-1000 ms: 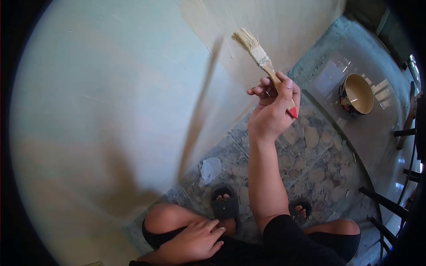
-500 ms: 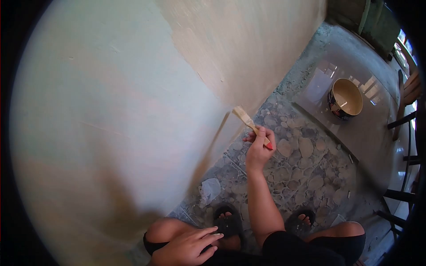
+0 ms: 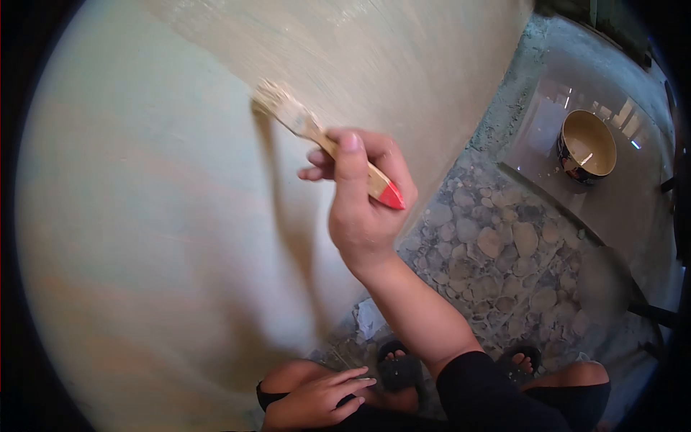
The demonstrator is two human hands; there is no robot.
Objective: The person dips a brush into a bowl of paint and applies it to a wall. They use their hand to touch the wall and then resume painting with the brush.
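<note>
My right hand (image 3: 371, 187) is closed around the wooden handle of a paintbrush (image 3: 308, 129), whose handle end is red. The pale, paint-coated bristles point up and left, at the wall (image 3: 165, 187) by the edge of a beige painted area (image 3: 345, 50). Pale greenish wall with faint pinkish patches lies left of the brush, and the brush's shadow falls there. Low in the view my left hand (image 3: 317, 401) rests over my left knee, fingers spread and holding nothing.
A round tub (image 3: 589, 147) with beige paint inside stands on a glossy grey sheet (image 3: 533, 144) at the right. Stony ground (image 3: 497, 245) runs along the wall's foot. A crumpled whitish scrap (image 3: 368, 319) lies near my sandalled feet. Dark bars (image 3: 651, 314) jut in at the right edge.
My right hand has moved up and left with the paintbrush, from low by the wall's foot to the painted edge higher up. My left hand stays on the knee. The view has shifted slightly.
</note>
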